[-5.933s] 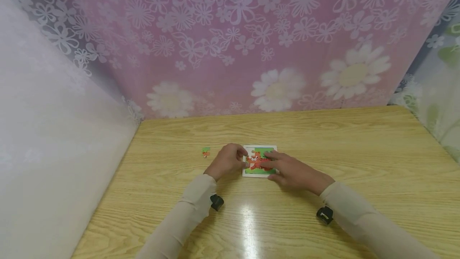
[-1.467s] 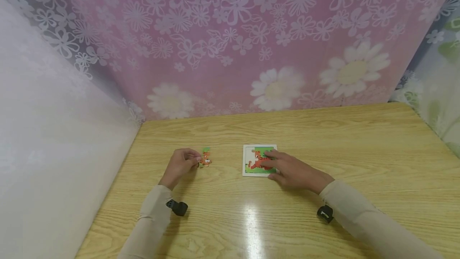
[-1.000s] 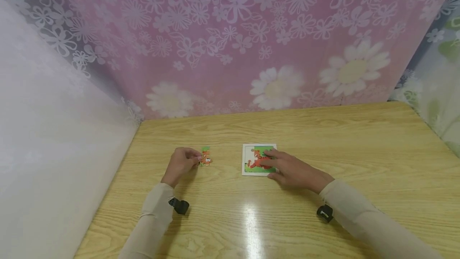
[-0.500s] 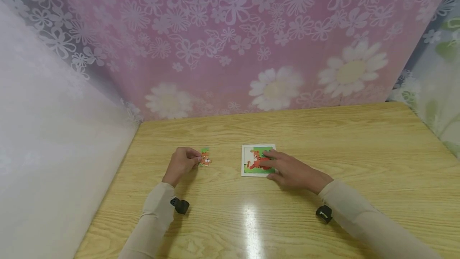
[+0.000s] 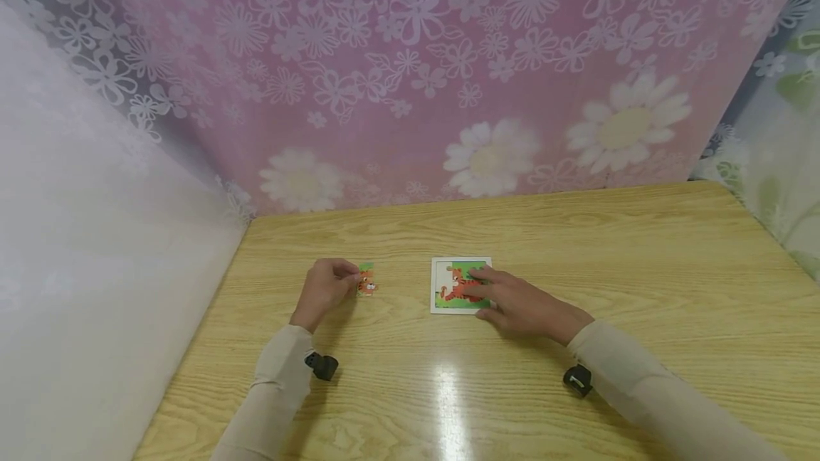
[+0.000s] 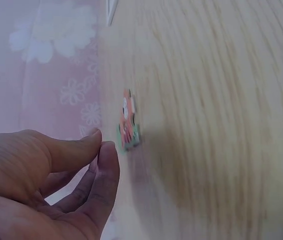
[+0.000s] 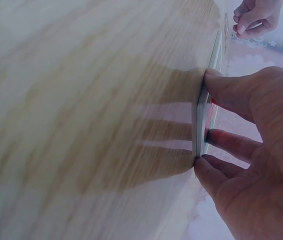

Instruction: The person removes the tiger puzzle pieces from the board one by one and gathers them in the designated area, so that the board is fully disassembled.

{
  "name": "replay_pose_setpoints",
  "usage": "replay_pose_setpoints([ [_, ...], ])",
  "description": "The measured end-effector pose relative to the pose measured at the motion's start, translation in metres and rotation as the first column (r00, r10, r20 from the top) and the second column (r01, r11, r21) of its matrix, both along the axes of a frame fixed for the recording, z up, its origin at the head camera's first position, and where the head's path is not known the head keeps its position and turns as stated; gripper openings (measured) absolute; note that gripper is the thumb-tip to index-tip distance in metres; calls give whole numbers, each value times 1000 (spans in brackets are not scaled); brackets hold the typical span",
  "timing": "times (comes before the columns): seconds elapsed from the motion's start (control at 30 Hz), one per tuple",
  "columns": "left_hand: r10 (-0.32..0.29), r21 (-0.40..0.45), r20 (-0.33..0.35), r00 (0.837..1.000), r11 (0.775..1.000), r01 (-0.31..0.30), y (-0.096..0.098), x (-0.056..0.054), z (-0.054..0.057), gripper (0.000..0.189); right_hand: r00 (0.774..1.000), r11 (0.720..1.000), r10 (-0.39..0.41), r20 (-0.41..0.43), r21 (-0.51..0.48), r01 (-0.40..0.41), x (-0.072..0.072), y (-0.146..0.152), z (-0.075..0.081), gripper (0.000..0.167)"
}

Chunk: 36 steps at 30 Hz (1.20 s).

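A small square jigsaw puzzle (image 5: 450,310) with a white frame lies on the table, showing a red-orange tiger on green; its upper left part is bare white. My right hand (image 5: 519,299) holds it at the right side, with the thumb at an edge and fingers spread over the picture. To the left lie loose puzzle pieces (image 5: 368,286), green at the top and orange with a tiger's face below. At their left edge my left hand (image 5: 324,290) has thumb and index finger (image 6: 109,160) together; I cannot tell whether they pinch a piece.
The wooden table (image 5: 615,255) runs back to a pink flowered curtain (image 5: 397,155). A white covering (image 5: 109,233) borders the left side. Black wrist cameras (image 5: 323,366) sit on both sleeves.
Earlier the left hand was at the puzzle's left edge, where the tiger's face piece lay; that piece now lies with the left pieces. Lately the left hand shifted slightly; the right stayed put.
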<state>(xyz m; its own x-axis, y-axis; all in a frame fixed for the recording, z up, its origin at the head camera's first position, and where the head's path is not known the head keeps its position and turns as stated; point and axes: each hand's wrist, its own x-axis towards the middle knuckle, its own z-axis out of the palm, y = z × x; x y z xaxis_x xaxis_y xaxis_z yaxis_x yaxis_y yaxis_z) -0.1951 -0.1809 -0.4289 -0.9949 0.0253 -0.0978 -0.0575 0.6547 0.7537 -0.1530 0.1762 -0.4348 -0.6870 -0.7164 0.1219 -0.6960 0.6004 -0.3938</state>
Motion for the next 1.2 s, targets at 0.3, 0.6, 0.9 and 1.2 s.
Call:
replay_pose_setpoints([
  [0.3, -99, 71, -2, 995, 993, 99, 26, 5, 9, 16, 1000, 1000, -1, 4, 1, 1, 0, 1, 1, 41],
  [0.6, -215, -17, -36, 976, 977, 214, 55, 9, 10, 14, 1000, 1000, -2, 19, 9, 2, -2, -1, 0, 42],
  [0.9, -330, -57, -36, 943, 943, 328, 81, 10, 3, 12, 1000, 1000, -7, 20, 15, 7, -1, -1, 1, 44],
  [1.2, -374, -59, 34, 927, 925, 375, 102, 12, -1, 16, 999, 1000, -16, 30, 18, 15, -2, 0, -1, 44],
])
